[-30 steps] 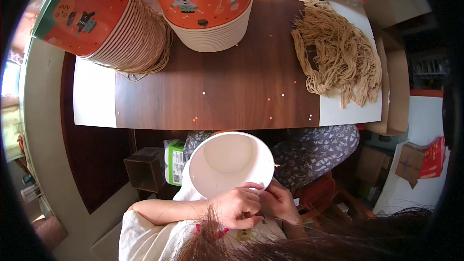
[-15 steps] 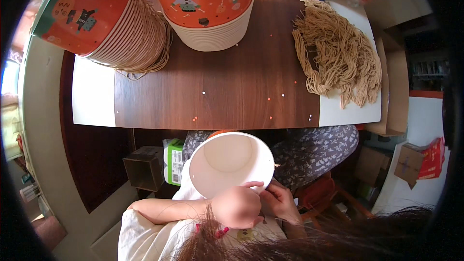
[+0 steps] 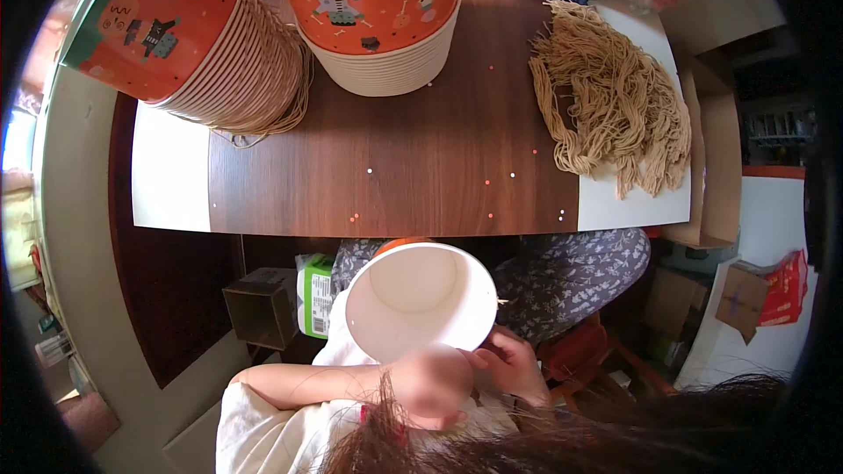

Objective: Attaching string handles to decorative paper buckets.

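Observation:
A paper bucket (image 3: 421, 298), white inside and orange outside, rests tilted in my lap with its mouth toward me. A small hole shows in its left wall, and a short cord end (image 3: 502, 302) sticks out on its right side. My right hand (image 3: 516, 367) grips the near right rim with bent fingers. Close beside it, just under the near rim, is my left hand (image 3: 432, 384), smeared by motion. Its fingers and anything between them cannot be made out.
On the brown table (image 3: 421, 184) stand an orange bucket stack with cords (image 3: 219, 61) and another orange bucket stack (image 3: 378, 26). A tan bundle of cords (image 3: 615, 96) lies at right, near a cardboard box (image 3: 718, 158). Small white and orange dots are scattered about.
My left hand has drawn back from the near rim toward me, its fingers no longer reaching over the edge. The bucket and my right hand have barely shifted.

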`<state>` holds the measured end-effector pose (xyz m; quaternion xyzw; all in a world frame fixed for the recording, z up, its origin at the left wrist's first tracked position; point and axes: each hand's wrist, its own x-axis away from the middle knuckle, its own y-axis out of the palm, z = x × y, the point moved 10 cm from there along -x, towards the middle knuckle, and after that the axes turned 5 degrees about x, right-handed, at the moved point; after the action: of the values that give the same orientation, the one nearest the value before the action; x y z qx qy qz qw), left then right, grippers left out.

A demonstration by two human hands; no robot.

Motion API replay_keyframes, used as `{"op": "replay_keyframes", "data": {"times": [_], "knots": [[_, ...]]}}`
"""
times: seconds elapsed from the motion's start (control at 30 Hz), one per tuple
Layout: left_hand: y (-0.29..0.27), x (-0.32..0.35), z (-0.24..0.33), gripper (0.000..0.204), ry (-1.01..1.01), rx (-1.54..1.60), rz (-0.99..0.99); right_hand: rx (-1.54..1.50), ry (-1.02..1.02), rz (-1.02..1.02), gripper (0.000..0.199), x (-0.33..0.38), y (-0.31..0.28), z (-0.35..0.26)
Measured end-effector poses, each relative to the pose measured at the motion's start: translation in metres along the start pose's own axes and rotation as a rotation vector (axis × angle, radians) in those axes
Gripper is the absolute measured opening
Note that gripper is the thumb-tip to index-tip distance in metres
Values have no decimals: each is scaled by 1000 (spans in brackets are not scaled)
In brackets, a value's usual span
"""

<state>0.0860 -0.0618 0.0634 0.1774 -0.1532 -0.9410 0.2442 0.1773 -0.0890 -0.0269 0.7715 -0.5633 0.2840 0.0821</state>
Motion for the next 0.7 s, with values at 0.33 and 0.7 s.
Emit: {"op": "replay_keyframes", "data": {"times": [0.33, 0.7], "knots": [[-116, 77, 81, 3, -91, -726, 735, -167, -344, 240, 31, 23, -50, -61], [-114, 157, -10, 13, -535, -201, 982, -632, -148, -242, 17, -48, 69, -79]]}}
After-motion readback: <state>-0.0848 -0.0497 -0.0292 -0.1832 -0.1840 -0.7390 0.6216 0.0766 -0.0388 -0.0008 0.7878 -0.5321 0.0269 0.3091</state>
